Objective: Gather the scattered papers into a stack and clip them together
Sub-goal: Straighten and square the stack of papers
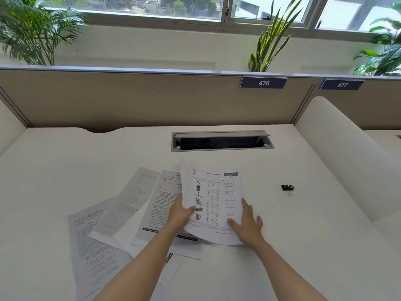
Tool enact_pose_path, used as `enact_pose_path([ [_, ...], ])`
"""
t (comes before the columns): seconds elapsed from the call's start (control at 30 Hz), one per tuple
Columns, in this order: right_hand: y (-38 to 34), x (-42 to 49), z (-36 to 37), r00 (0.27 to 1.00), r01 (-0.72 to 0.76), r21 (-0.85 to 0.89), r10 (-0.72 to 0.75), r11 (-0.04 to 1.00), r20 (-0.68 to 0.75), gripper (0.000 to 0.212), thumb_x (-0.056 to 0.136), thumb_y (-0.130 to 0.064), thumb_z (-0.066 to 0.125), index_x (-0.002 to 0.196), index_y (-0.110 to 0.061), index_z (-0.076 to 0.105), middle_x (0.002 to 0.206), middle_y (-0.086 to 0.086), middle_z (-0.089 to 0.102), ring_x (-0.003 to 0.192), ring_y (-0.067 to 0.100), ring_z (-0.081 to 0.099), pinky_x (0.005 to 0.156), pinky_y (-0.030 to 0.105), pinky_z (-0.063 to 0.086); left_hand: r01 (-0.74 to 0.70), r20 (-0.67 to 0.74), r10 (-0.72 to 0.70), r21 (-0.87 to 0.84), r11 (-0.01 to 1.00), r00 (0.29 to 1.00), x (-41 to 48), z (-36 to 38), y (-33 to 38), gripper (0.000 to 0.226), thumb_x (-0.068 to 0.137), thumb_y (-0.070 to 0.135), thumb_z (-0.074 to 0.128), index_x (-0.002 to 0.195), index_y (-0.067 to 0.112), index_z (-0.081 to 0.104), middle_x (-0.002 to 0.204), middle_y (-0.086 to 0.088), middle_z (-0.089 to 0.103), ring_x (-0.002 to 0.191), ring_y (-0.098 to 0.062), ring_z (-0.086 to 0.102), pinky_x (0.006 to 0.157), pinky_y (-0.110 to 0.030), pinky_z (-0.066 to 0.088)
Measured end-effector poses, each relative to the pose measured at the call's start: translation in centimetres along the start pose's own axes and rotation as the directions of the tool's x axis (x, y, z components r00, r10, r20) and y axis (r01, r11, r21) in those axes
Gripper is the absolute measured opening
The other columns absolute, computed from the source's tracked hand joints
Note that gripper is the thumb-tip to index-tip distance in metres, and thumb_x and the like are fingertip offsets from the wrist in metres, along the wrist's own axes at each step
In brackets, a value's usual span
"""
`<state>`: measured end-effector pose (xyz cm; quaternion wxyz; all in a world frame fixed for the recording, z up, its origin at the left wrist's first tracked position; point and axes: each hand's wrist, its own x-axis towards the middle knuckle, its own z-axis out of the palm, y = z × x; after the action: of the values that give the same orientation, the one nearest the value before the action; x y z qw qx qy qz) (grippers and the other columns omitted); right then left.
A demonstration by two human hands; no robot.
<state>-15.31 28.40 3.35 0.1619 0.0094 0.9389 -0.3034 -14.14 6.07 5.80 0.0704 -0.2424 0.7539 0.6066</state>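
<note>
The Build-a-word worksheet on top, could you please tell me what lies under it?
Under the worksheet lie other printed sheets, fanned out leftward on the desk. How many it covers cannot be seen.

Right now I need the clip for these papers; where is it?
In the head view the clip lies alone on the desk, right of the papers, beyond the right hand.

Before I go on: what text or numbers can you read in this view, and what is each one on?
"476": blue tag on the desk partition.
"477": blue tag on the next partition.
"Build-a-word": heading of the worksheet under both hands.
"pen": first answer box on that worksheet.
Other papers: print too small to read.
Binder clip: no text visible.
</note>
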Motion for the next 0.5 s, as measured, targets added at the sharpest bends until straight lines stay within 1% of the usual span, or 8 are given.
enact_pose_path([
  [0.07, 0.0, -0.2, 0.0, 1.0, 0.009, 0.021, -0.01, 1.0, 0.003, 0.08, 0.095, -0.041, 0.048, 0.152, -0.017, -0.003, 0.161, -0.003, 0.007, 0.148, 0.016, -0.003, 0.117, 0.043, -0.008, -0.008, -0.001, 0.008, -0.069, 0.998, 1.0, -0.2, -0.3, -0.1, 0.043, 0.086, 0.007, 0.064, 0.125, 0.015, 0.05, 0.115, -0.006, 0.062, 0.102, -0.025, 0.06, 0.078, -0.034, 0.05],
  [0.13, -0.2, -0.4, 0.1, 0.999, 0.007, 0.1, -0.003, 0.995, -0.045, 0.075, 0.096, -0.039, 0.048, 0.152, -0.016, 0.003, 0.16, -0.002, 0.01, 0.148, 0.016, 0.006, 0.119, 0.041, -0.004, -0.016, -0.015, 0.015, -0.101, 0.995, 1.0, -0.4, -0.7, 0.0, 0.043, 0.087, 0.008, 0.063, 0.127, 0.015, 0.051, 0.109, -0.002, 0.061, 0.104, -0.026, 0.061, 0.082, -0.036, 0.05],
  [0.2, -0.6, -0.5, 0.0, 0.994, -0.008, 0.205, 0.03, 0.979, -0.103, 0.073, 0.095, -0.035, 0.051, 0.151, -0.014, 0.01, 0.159, 0.002, 0.018, 0.146, 0.018, 0.017, 0.12, 0.042, 0.007, -0.004, -0.031, 0.0, -0.137, 0.991, 1.0, -0.6, -1.2, 0.0, 0.043, 0.087, 0.011, 0.064, 0.128, 0.017, 0.051, 0.108, -0.001, 0.062, 0.099, -0.024, 0.061, 0.082, -0.038, 0.052],
  [0.3, -1.7, -0.6, -0.3, 0.988, -0.039, 0.411, 0.096, 0.911, -0.119, 0.072, 0.093, -0.03, 0.057, 0.15, -0.012, 0.017, 0.154, 0.005, 0.03, 0.14, 0.021, 0.031, 0.115, 0.04, 0.026, 0.013, -0.032, -0.02, -0.195, 0.981, 0.999, -0.8, -1.9, -0.4, 0.04, 0.087, 0.017, 0.065, 0.124, 0.026, 0.052, 0.114, -0.001, 0.064, 0.097, -0.025, 0.065, 0.081, -0.045, 0.056],
  [0.33, -2.1, -0.7, -0.4, 0.986, -0.057, 0.491, 0.127, 0.869, -0.111, 0.07, 0.092, -0.028, 0.059, 0.148, -0.013, 0.02, 0.15, 0.006, 0.036, 0.136, 0.022, 0.038, 0.112, 0.039, 0.031, 0.018, -0.027, -0.024, -0.206, 0.978, 0.999, -1.0, -2.1, -0.6, 0.038, 0.087, 0.019, 0.066, 0.121, 0.029, 0.052, 0.113, -0.001, 0.065, 0.096, -0.026, 0.066, 0.08, -0.046, 0.057],
  [0.4, -2.7, -0.7, -0.6, 0.981, -0.107, 0.6, 0.182, 0.793, -0.066, 0.061, 0.092, -0.028, 0.06, 0.144, -0.015, 0.031, 0.139, 0.006, 0.049, 0.122, 0.023, 0.051, 0.104, 0.037, 0.04, 0.026, -0.019, -0.031, -0.239, 0.971, 0.999, -1.4, -2.7, -0.8, 0.036, 0.086, 0.02, 0.067, 0.117, 0.034, 0.052, 0.111, 0.0, 0.066, 0.094, -0.027, 0.068, 0.079, -0.047, 0.058],
  [0.43, -3.0, -0.8, -0.7, 0.979, -0.139, 0.634, 0.203, 0.761, -0.029, 0.055, 0.092, -0.027, 0.059, 0.14, -0.015, 0.036, 0.133, 0.005, 0.054, 0.114, 0.022, 0.055, 0.099, 0.036, 0.044, 0.023, -0.017, -0.028, -0.253, 0.967, 0.999, -1.6, -2.9, -0.9, 0.036, 0.086, 0.02, 0.067, 0.115, 0.036, 0.053, 0.11, 0.0, 0.067, 0.094, -0.027, 0.068, 0.079, -0.047, 0.058],
  [0.5, -3.3, -0.7, -0.6, 0.975, -0.186, 0.692, 0.216, 0.698, 0.044, 0.046, 0.093, -0.023, 0.058, 0.135, -0.015, 0.041, 0.126, 0.004, 0.059, 0.107, 0.021, 0.059, 0.096, 0.036, 0.047, 0.013, -0.024, -0.02, -0.26, 0.966, 0.999, -2.0, -3.5, -1.0, 0.035, 0.087, 0.02, 0.067, 0.114, 0.036, 0.052, 0.11, 0.001, 0.067, 0.094, -0.026, 0.068, 0.08, -0.047, 0.057],
])
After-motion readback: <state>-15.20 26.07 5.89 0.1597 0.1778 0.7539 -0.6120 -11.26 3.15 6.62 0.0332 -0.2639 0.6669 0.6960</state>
